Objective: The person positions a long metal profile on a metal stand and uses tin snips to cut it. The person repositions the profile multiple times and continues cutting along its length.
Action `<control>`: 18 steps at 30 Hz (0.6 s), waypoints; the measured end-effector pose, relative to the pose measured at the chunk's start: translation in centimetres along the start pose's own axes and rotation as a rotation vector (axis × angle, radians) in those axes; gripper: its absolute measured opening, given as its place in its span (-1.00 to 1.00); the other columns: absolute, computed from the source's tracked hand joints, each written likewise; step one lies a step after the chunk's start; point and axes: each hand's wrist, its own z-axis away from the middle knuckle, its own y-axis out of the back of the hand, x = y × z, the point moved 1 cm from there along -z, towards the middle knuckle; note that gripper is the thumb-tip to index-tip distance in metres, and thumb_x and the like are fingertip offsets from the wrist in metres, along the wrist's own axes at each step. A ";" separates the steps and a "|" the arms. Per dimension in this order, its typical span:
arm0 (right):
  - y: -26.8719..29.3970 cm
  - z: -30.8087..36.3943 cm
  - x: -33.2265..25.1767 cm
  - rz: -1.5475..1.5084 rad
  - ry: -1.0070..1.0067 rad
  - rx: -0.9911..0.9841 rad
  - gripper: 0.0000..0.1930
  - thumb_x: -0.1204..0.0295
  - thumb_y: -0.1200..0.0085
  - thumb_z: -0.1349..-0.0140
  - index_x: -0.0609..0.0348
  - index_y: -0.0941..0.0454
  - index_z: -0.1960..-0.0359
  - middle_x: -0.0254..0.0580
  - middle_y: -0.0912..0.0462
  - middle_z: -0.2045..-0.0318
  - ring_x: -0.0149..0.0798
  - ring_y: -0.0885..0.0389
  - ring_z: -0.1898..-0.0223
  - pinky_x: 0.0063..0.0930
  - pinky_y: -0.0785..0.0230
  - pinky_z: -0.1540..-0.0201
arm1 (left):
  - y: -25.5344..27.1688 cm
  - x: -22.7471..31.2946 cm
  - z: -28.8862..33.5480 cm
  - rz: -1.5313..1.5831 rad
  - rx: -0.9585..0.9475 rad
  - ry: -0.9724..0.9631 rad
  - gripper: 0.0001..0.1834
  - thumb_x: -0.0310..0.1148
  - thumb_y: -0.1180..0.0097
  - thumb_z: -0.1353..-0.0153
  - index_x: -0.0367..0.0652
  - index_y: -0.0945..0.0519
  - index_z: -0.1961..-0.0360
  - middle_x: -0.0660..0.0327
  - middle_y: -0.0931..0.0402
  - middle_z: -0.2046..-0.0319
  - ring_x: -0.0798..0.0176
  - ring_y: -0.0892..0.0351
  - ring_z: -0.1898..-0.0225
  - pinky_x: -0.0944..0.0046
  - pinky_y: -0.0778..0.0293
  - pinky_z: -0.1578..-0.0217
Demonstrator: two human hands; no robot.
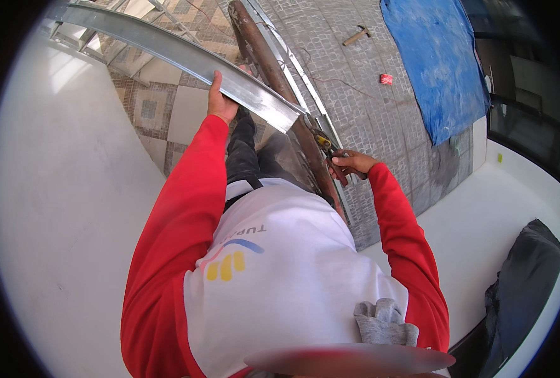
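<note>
The left hand grips the metal channel near its end, apparently to steady it at the rusty beam's left edge; contact there I can't tell. The right hand holds what look like snips by the handles, seemingly for leverage.

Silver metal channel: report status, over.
Left hand gripping silver metal channel. Right hand holding red-and-yellow metal hand tool near channel's end. Brown round metal pipe passing beneath that end.
</note>
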 end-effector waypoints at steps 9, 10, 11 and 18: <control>-3.8 2.9 4.3 0.190 0.058 0.370 -0.47 0.18 -0.21 -0.29 0.35 -0.44 -0.12 -0.27 -0.57 0.38 -0.41 -0.53 0.47 -0.46 -0.39 0.36 | -2.9 1.9 3.3 -0.041 -0.089 -0.069 -0.11 0.26 0.00 -0.31 -0.23 -0.12 -0.38 -0.15 -0.32 -0.27 -0.24 -0.34 -0.30 -0.16 -0.22 -0.36; -4.4 3.1 4.6 0.151 0.142 0.347 -0.42 0.14 -0.22 -0.26 0.33 -0.43 -0.15 -0.21 -0.60 0.33 -0.36 -0.57 0.41 -0.44 -0.42 0.33 | -3.1 1.9 3.5 -0.046 -0.089 -0.077 -0.11 0.26 0.00 -0.31 -0.23 -0.13 -0.38 -0.15 -0.33 -0.26 -0.24 -0.35 -0.29 -0.16 -0.22 -0.36; -5.0 3.3 4.8 0.151 0.172 0.356 -0.37 0.10 -0.23 -0.23 0.31 -0.41 -0.18 -0.15 -0.63 0.28 -0.32 -0.61 0.35 -0.43 -0.45 0.30 | -3.4 2.0 3.6 -0.051 -0.090 -0.085 -0.10 0.27 -0.01 -0.30 -0.23 -0.14 -0.37 -0.14 -0.34 -0.26 -0.24 -0.36 -0.29 -0.16 -0.22 -0.36; -10.4 5.4 2.4 0.384 0.383 0.534 -0.17 0.10 -0.30 -0.14 0.30 -0.27 -0.37 0.18 -0.54 -0.17 0.00 -0.55 -0.14 -0.19 -0.33 -0.23 | -4.4 2.0 4.5 -0.048 -0.041 -0.121 0.00 0.36 -0.06 -0.20 -0.28 -0.17 -0.35 -0.13 -0.34 -0.20 -0.26 -0.36 -0.28 -0.20 -0.26 -0.32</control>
